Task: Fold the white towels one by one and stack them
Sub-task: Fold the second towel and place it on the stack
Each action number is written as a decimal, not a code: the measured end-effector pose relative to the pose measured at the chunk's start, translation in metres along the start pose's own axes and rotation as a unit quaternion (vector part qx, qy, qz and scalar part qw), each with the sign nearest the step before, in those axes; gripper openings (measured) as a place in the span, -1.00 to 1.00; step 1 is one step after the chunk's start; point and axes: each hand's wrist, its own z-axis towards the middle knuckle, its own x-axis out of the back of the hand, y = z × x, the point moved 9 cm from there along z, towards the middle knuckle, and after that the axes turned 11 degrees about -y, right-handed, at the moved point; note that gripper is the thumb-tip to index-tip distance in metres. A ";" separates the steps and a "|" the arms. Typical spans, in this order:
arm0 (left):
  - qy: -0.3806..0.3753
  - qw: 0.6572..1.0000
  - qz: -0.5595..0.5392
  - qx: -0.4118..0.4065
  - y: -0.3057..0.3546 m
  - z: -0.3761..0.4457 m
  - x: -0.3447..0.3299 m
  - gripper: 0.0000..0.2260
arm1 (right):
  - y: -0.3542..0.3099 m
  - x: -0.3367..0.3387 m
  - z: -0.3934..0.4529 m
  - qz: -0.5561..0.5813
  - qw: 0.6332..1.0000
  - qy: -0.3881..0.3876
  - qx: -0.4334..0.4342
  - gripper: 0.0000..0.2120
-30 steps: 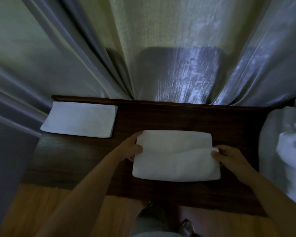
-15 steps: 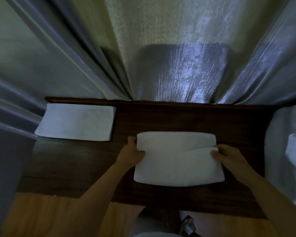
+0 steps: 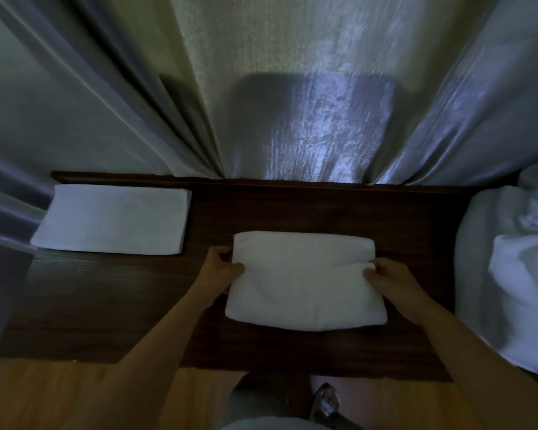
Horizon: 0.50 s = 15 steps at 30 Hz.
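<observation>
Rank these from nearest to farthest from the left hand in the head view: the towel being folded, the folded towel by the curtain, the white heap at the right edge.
1. Towel being folded: gripped by the left hand at its left edge.
2. Folded towel: back-left on the dark table, apart from the hand.
3. White heap: far right, past the right hand.

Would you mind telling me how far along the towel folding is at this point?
Done: one folded towel lies flat at the table's far left. In hand: a second towel lies folded in the middle, the left hand and right hand pinching its side edges; it is not yet stacked on the first. Left: a heap of white cloth waits at the right, probably more towels.
</observation>
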 end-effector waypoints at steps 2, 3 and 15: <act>0.009 0.999 0.035 -0.010 -0.002 -0.002 0.004 -0.50 | -0.002 0.006 -0.001 0.000 1.000 0.013 0.009 -0.87; 0.012 0.999 0.037 -0.013 -0.004 -0.005 0.007 -0.54 | -0.003 0.008 -0.002 -0.003 1.000 0.018 0.016 -0.88; 0.004 0.998 -0.062 -0.006 -0.010 -0.034 -0.014 -0.73 | -0.015 -0.003 0.029 -0.453 0.886 0.043 0.090 -0.79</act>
